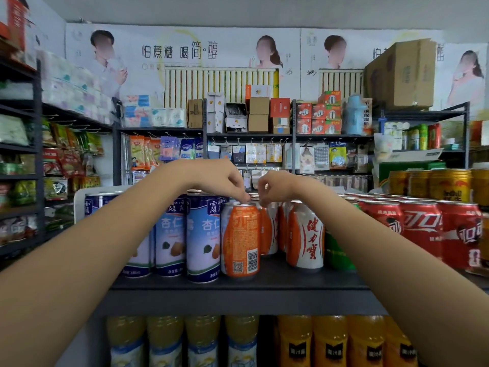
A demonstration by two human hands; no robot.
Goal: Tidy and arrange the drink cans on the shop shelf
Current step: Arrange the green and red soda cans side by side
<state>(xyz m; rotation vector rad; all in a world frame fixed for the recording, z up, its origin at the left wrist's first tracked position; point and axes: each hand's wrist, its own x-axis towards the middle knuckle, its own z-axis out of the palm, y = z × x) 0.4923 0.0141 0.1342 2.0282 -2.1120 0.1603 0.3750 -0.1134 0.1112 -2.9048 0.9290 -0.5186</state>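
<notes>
We reach both hands over a dark shelf [264,282] of drink cans.
Our left hand [219,178] pinches the rim of an orange can [240,239], barcode facing us; our right hand [277,185] curls just beside, its hold unclear.

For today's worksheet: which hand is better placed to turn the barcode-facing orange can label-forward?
Left. The left hand already pinches the orange can at its rim; the right hand is over the can behind.

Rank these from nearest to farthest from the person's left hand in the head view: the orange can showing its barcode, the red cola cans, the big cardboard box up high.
From the left hand:
1. Orange barcode can, right under its fingertips.
2. Red cola cans, on the same shelf, to the right.
3. Cardboard box, high on the far right rack.
</notes>
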